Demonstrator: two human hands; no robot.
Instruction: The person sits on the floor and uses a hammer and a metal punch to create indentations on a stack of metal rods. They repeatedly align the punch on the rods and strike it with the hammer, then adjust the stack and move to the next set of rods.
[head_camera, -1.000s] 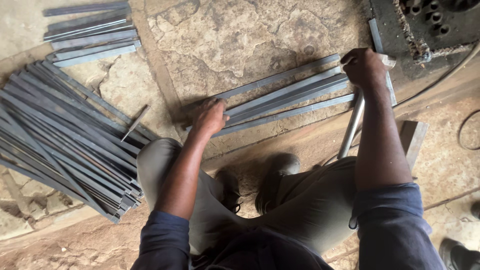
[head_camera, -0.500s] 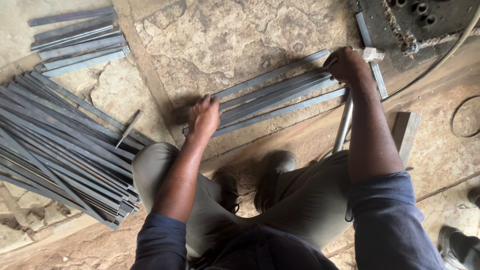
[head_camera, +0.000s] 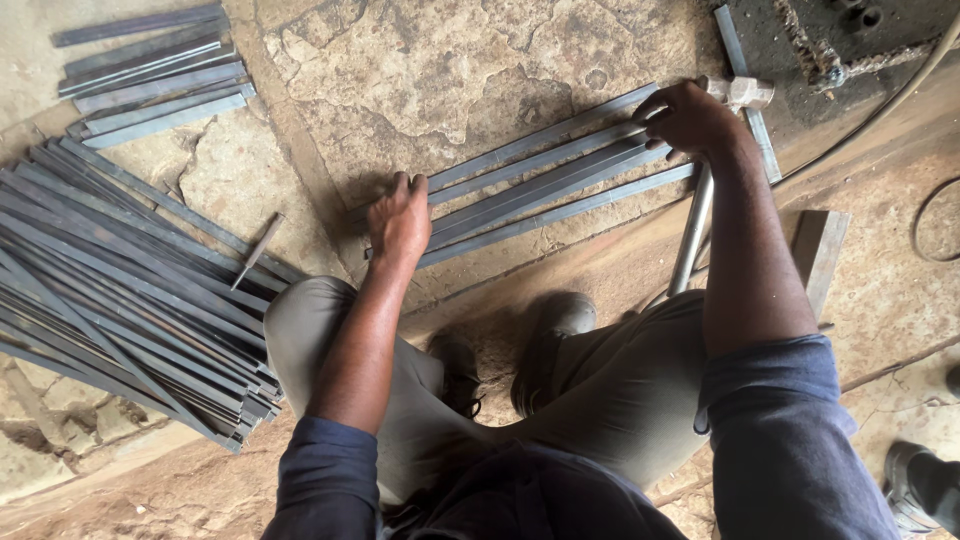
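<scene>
Both hands had barely shifted over the preceding second, remaining planted on the same small bundle of flat steel strips (head_camera: 545, 185) lying slantwise on the cracked stone floor (head_camera: 440, 70). At the near end of the bundle, the left hand (head_camera: 400, 220) pressed down flat, fingers spread over the strip ends, gripping nothing. At the far end, the right hand (head_camera: 690, 118) was curled over the strips, fingers bent around their upper edges; how firmly it clasped them could not be told. A hammer (head_camera: 705, 200) lay just beside that hand, its pale head (head_camera: 745, 93) near the knuckles and its metal handle running under the forearm. To the left, well apart from the bundle, lay a large fanned pile of strips (head_camera: 120, 280) and a shorter stack (head_camera: 150, 75) above it, with a small chisel (head_camera: 258, 250) resting on the edge of the pile. The person crouched, both shoes (head_camera: 545, 345) visible between the knees.
</scene>
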